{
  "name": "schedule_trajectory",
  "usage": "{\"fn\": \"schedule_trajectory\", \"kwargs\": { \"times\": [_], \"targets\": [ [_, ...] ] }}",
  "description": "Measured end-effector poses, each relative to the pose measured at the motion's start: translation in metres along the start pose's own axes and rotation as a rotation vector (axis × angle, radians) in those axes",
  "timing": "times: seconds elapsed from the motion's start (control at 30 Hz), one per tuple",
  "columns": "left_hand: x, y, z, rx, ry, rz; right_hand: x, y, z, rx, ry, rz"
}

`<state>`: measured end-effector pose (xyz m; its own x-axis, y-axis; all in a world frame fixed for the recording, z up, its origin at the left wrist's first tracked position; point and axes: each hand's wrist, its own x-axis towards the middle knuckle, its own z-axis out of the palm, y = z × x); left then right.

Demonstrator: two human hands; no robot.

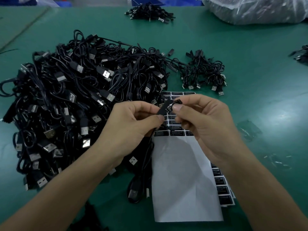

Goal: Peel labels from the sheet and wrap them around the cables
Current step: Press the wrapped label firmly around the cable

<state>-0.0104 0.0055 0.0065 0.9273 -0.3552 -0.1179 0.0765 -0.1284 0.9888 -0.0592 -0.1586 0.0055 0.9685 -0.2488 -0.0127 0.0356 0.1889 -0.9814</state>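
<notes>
left hand (133, 120): pinched on the lower end of a black label (166, 108), thumb on top, at frame centre
right hand (205, 120): thumb and fingers pinched on the upper end of the same label, just at 3 o'clock of the left hand
label: black with white print, tilted up toward 1 o'clock, folded over a thin black cable (146, 157)
cable: runs from the pinch down toward 6 o'clock, USB plug lying on the desk (266, 80) near the sheet's left edge
label sheet (183, 180): flat on the desk under the hands, lower part bare white backing, black labels left at its 12 o'clock end
second sheet (223, 187): tucked under the first, a column of labels showing at 4 o'clock
cable pile (70, 100): big tangle at 9 to 11 o'clock of the hands
small bundle (205, 72): at 1 o'clock, apart from the pile
plastic bag (255, 9): far corner, 1 o'clock
</notes>
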Motion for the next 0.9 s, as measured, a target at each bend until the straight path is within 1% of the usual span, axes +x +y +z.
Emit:
{"fn": "schedule_trajectory", "kwargs": {
  "times": [0.23,0.43,0.57,0.9],
  "targets": [
    [-0.0024,-0.0009,0.0006,-0.030,0.009,-0.010,-0.0016,0.0015,0.0033,-0.097,0.027,-0.101],
    [-0.0016,-0.0002,-0.0019,-0.084,-0.051,-0.026,-0.0001,0.0036,-0.0002,-0.143,0.040,-0.090],
    [-0.0007,-0.0014,-0.0032,-0.059,-0.067,-0.013,0.0007,0.0050,-0.0017,-0.160,0.028,-0.081],
    [-0.0005,-0.0028,-0.0030,-0.016,-0.053,-0.010,0.0010,0.0073,-0.0042,-0.294,0.053,-0.102]
  ]
}}
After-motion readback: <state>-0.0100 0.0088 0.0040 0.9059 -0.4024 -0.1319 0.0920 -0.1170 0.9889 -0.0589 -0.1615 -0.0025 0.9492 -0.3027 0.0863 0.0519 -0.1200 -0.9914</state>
